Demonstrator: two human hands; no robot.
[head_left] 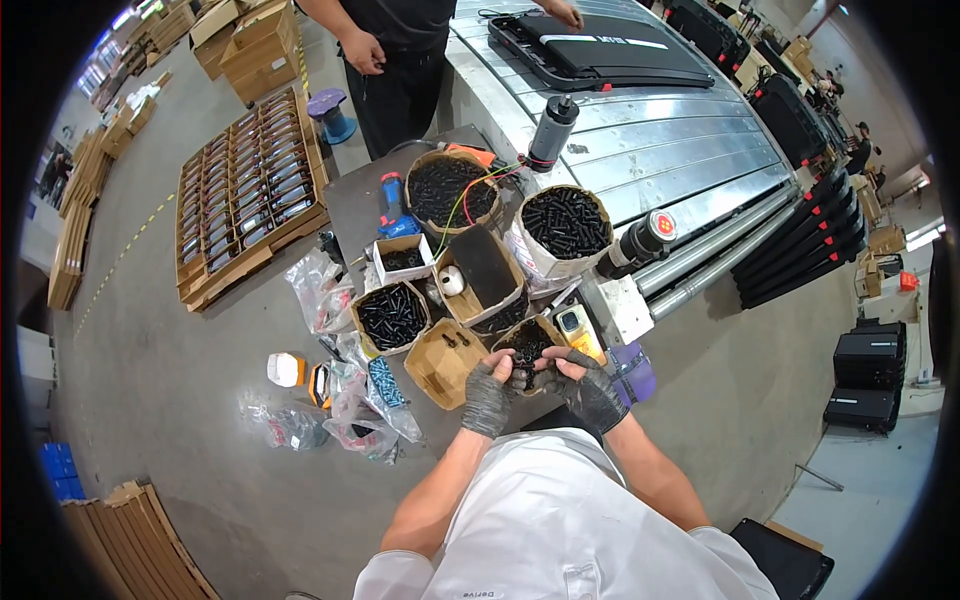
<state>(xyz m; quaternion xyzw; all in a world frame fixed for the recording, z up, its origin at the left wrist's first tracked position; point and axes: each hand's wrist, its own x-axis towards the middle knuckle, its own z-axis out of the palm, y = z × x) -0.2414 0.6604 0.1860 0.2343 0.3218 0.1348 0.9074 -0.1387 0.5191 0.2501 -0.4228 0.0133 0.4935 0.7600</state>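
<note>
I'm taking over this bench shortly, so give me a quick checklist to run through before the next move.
1. Both hands in view: ok; left hand and right hand come together above small dark parts.
2. Grip secure: cannot tell; anything held is too small to make out.
3. Cardboard tray close by: ok; beside the left hand, with a few dark pieces inside.
4. Blue-and-red tool set down: ok; no hand on it.
5. Plastic bags tidied: not ok; several lie left of the cardboard tray.

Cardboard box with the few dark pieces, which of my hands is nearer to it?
Left. Your left hand is by the right side of the cardboard box; your right hand is farther right.
</note>
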